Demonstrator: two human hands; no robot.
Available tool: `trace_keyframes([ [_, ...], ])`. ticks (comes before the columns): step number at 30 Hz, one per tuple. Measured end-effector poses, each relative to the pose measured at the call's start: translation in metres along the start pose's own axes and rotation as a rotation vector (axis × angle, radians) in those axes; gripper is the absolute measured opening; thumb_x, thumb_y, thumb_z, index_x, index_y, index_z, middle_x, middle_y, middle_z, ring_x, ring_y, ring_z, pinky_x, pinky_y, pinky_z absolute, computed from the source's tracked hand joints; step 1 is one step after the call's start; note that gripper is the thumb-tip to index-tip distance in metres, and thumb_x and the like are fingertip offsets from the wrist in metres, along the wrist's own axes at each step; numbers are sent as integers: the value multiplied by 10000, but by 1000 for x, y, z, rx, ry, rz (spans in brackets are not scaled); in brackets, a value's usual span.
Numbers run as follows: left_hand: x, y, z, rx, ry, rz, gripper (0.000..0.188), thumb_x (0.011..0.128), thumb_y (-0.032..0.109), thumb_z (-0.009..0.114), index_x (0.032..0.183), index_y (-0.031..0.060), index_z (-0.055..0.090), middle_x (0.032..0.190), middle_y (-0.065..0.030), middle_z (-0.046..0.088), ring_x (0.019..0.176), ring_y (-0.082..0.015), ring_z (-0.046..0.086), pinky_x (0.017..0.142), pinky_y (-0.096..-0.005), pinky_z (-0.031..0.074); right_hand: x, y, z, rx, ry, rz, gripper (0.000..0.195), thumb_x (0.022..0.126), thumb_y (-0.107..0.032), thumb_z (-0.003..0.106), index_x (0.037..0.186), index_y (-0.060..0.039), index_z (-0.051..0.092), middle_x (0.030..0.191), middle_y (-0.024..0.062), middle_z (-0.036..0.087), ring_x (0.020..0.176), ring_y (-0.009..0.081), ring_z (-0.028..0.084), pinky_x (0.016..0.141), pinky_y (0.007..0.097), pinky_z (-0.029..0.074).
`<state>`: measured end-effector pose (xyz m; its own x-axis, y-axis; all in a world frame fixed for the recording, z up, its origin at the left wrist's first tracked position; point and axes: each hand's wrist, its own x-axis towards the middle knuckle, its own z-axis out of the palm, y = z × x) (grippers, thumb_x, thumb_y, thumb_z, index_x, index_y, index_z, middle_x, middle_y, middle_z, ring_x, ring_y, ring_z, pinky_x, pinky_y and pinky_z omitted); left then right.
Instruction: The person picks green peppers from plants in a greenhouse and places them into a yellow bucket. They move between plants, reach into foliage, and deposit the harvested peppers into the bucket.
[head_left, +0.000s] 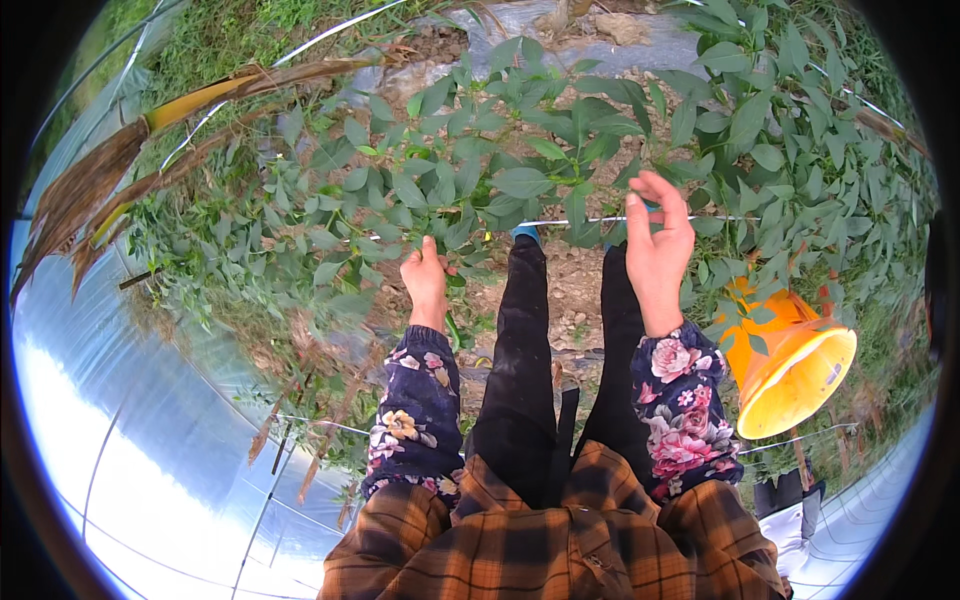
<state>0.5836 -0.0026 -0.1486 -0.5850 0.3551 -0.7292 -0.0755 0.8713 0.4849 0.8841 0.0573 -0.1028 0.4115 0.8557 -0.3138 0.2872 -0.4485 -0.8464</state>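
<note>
My left hand (424, 279) is curled at the lower edge of the leafy pepper plants (523, 182), its thumb pointing up into the leaves. Whether a stem or leaf is pinched in those fingers cannot be made out. A long green pepper (452, 330) hangs just below that hand, beside the cuff. To the right, my right hand (661, 251) is raised against the foliage with fingers bent and thumb apart, and nothing shows in it. A white string (570, 222) runs across the plants and passes behind the right hand.
A yellow-orange bucket (796, 367) sits tilted among leaves by my right forearm. Dry stalks (90, 195) arch in at the left. Plastic mulch film (510, 34) covers soil at the top. Greenhouse film (150, 420) curves along the left. Another person (787, 510) is partly visible at lower right.
</note>
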Motion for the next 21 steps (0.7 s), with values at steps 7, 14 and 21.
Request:
trace_keyframes([
  [7,49,8,-23,108,-117,157,150,928,136,643,929,-8,686,708,-3,619,493,-91,522,435,-249,386,-9,16,172,-595,-596,-534,157,734,-107,609,836,-53,716,923,99,603,1022,291,523,856,404,453],
  [14,103,33,14,482,-583,141,113,812,82,666,924,88,684,694,34,585,515,-88,508,433,-252,324,-25,25,187,-692,-843,-674,169,759,-161,608,790,-61,741,932,103,656,1041,295,578,918,437,436],
  [21,92,31,70,681,-715,108,191,832,200,660,898,21,659,753,-107,661,616,-237,619,538,-383,463,-33,12,161,-986,-711,-780,126,701,-176,627,715,-94,722,768,57,674,972,260,591,854,389,414],
])
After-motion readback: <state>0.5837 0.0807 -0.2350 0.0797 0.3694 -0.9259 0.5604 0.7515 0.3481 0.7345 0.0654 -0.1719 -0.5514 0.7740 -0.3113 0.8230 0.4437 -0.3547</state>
